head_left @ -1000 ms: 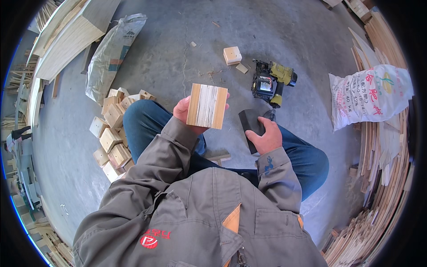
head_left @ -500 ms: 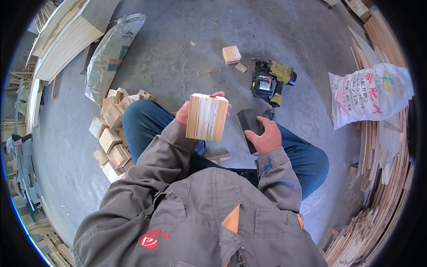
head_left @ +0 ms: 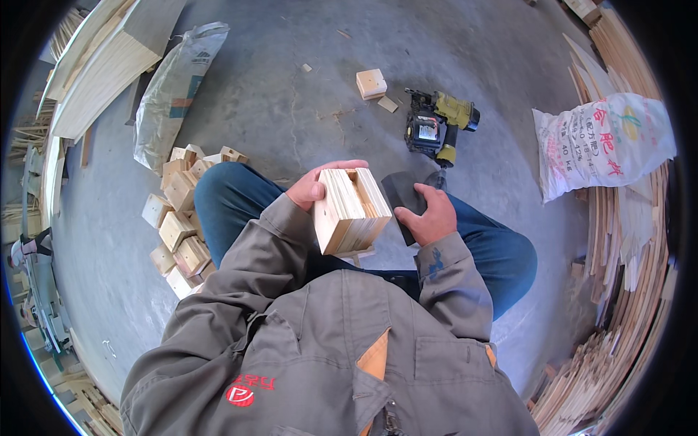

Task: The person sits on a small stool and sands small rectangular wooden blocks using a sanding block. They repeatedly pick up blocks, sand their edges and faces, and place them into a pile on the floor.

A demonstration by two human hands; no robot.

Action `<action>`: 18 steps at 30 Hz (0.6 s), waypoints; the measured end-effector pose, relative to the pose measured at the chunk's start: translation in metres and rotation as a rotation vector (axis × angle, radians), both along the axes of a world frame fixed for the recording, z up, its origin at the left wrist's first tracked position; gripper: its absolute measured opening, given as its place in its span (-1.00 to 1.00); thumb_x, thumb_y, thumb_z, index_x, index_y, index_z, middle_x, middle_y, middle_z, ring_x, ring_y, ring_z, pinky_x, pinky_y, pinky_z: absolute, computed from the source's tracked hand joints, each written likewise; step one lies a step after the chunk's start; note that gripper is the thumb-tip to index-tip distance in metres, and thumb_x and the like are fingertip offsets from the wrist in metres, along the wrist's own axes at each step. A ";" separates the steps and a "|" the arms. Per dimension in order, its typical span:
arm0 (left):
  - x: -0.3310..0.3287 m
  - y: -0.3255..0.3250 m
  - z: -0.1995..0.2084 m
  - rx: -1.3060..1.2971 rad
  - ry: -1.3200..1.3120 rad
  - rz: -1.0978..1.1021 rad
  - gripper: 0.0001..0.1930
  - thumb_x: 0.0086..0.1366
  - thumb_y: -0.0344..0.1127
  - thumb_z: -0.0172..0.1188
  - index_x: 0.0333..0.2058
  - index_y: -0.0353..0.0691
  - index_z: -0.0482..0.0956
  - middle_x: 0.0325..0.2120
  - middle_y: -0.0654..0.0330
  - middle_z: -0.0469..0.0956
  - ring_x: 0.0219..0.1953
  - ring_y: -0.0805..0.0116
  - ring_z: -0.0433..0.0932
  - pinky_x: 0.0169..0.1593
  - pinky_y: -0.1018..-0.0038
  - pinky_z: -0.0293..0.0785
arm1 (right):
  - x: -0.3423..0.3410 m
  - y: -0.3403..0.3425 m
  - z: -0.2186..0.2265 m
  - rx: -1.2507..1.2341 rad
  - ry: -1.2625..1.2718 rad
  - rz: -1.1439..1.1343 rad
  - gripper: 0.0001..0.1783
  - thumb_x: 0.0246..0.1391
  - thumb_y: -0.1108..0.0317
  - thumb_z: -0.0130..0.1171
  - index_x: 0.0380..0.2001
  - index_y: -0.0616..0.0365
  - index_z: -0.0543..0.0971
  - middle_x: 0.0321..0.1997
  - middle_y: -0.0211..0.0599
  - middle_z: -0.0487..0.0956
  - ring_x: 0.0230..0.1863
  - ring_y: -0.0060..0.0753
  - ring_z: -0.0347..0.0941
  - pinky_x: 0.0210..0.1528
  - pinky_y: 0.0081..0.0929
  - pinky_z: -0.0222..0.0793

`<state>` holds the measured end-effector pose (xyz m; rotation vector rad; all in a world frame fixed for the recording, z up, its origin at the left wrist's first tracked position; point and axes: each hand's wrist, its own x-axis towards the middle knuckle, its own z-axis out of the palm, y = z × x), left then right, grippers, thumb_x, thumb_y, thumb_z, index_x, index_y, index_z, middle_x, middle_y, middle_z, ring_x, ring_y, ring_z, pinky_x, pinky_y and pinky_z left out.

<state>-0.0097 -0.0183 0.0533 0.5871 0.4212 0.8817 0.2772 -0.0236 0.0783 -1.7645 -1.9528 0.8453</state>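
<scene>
Wood block (head_left: 350, 211) gripped by left hand (head_left: 314, 187); right hand (head_left: 429, 214) apparently on dark object (head_left: 401, 192).

Grey concrete floor (head_left: 291, 109): nail gun (head_left: 438, 125), wood block (head_left: 371, 83), block pile (head_left: 182, 218), two sacks (head_left: 603, 142).

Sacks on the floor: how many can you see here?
2. A grey sack lies on the concrete at upper left, beside stacked boards. A white printed sack sits at right, against the wood strips. More could be hidden behind the piles at the picture's rim.
</scene>
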 end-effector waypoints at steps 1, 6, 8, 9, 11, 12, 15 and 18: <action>0.000 0.001 0.000 -0.013 -0.004 0.005 0.23 -0.16 0.22 0.64 0.40 -0.29 0.23 0.22 -0.11 0.46 0.24 0.00 0.51 0.33 0.10 0.42 | 0.000 0.000 0.000 -0.006 0.002 -0.001 -0.26 -0.17 0.08 0.48 0.08 0.27 0.59 0.03 0.08 0.59 0.12 0.09 0.49 0.23 -0.18 0.40; 0.003 -0.002 0.006 -0.121 -0.086 0.064 0.16 -0.08 0.19 0.60 0.40 -0.27 0.24 0.23 -0.11 0.45 0.23 -0.03 0.51 0.32 0.07 0.42 | 0.000 0.000 -0.001 -0.002 0.007 0.003 -0.26 -0.17 0.09 0.49 0.08 0.27 0.59 0.03 0.08 0.59 0.12 0.09 0.49 0.23 -0.19 0.40; 0.004 -0.001 0.010 -0.157 -0.123 0.053 0.15 -0.06 0.20 0.58 0.40 -0.26 0.24 0.24 -0.12 0.45 0.23 -0.04 0.51 0.31 0.05 0.43 | 0.000 0.000 0.001 -0.017 0.003 -0.001 -0.25 -0.17 0.08 0.48 0.09 0.27 0.58 0.03 0.08 0.59 0.12 0.09 0.48 0.24 -0.19 0.39; 0.004 -0.002 0.011 -0.174 -0.127 0.059 0.15 -0.06 0.20 0.58 0.40 -0.26 0.24 0.24 -0.12 0.44 0.24 -0.04 0.50 0.31 0.04 0.43 | -0.001 0.000 0.002 -0.026 0.000 -0.003 -0.25 -0.17 0.08 0.48 0.09 0.27 0.58 0.04 0.08 0.58 0.13 0.09 0.48 0.24 -0.19 0.39; 0.005 -0.003 0.012 -0.208 -0.137 0.073 0.16 -0.05 0.22 0.57 0.41 -0.25 0.22 0.25 -0.12 0.43 0.24 -0.04 0.50 0.30 0.04 0.44 | -0.001 0.000 0.003 -0.039 -0.004 -0.004 -0.25 -0.16 0.07 0.47 0.10 0.27 0.58 0.05 0.08 0.58 0.14 0.08 0.47 0.25 -0.20 0.39; 0.004 -0.002 0.011 -0.210 -0.138 0.067 0.16 -0.04 0.24 0.55 0.42 -0.24 0.21 0.26 -0.12 0.42 0.24 -0.04 0.50 0.30 0.04 0.44 | -0.001 0.000 0.004 -0.044 -0.005 -0.004 -0.25 -0.16 0.07 0.46 0.11 0.27 0.58 0.06 0.08 0.57 0.14 0.08 0.47 0.25 -0.20 0.38; 0.000 0.001 0.007 -0.233 -0.159 0.055 0.15 0.00 0.28 0.51 0.43 -0.22 0.19 0.28 -0.12 0.41 0.24 -0.04 0.49 0.32 0.04 0.42 | -0.001 0.000 0.004 -0.055 -0.010 -0.003 -0.24 -0.15 0.07 0.45 0.12 0.27 0.58 0.07 0.08 0.57 0.15 0.08 0.47 0.25 -0.19 0.38; -0.002 0.002 -0.001 -0.265 -0.226 0.069 0.10 0.09 0.32 0.41 0.43 -0.22 0.18 0.28 -0.14 0.39 0.24 -0.07 0.49 0.33 0.00 0.40 | -0.002 0.000 0.004 -0.062 -0.012 -0.006 -0.25 -0.14 0.07 0.45 0.12 0.26 0.57 0.07 0.08 0.57 0.16 0.08 0.46 0.26 -0.19 0.37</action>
